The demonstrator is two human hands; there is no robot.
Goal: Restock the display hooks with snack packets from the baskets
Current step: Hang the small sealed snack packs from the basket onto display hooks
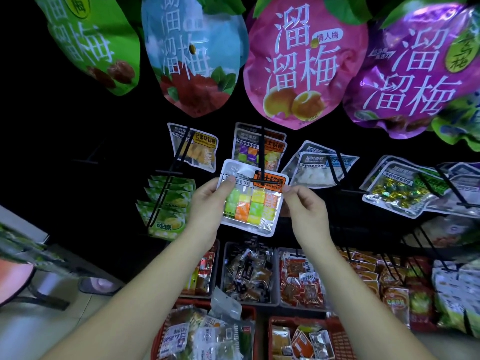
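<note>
Light, floppy, probably slick candy packet (251,201): left hand (207,203) and right hand (305,207) pinch its upper edges, the right place

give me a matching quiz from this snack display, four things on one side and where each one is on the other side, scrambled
Things
1. mixed-colour candy packet
2. pink plum bag
3. green candy packets
4. right red basket

Places
A. hanging in the top row
B. at the bottom edge, beside the right forearm
C. pinched between the left hand and the right hand
D. hanging just left of the left hand

Pairs: 1-C, 2-A, 3-D, 4-B
</note>
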